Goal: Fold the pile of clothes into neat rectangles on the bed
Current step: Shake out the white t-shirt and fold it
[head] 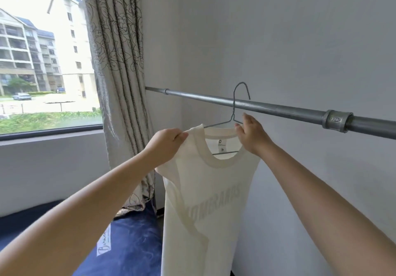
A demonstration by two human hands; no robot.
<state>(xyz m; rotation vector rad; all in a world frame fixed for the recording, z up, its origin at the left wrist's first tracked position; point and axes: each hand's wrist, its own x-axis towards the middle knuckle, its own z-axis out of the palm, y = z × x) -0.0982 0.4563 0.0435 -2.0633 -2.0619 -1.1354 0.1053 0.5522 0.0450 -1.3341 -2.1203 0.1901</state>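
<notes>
Pinched at both shoulders, the matt cream cotton-like T-shirt [205, 200] hangs on a thin grey wire hanger [234, 112], behind it a dull galvanised steel pipe rail [278, 107].

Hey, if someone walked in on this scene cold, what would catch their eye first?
Dead centre, a cream T-shirt on a wire hanger, the left hand pinching its shoulder and the right hand at the hanger. Behind runs a metal pipe rail along the grey wall, with a bright window and patterned curtain at left.
</notes>
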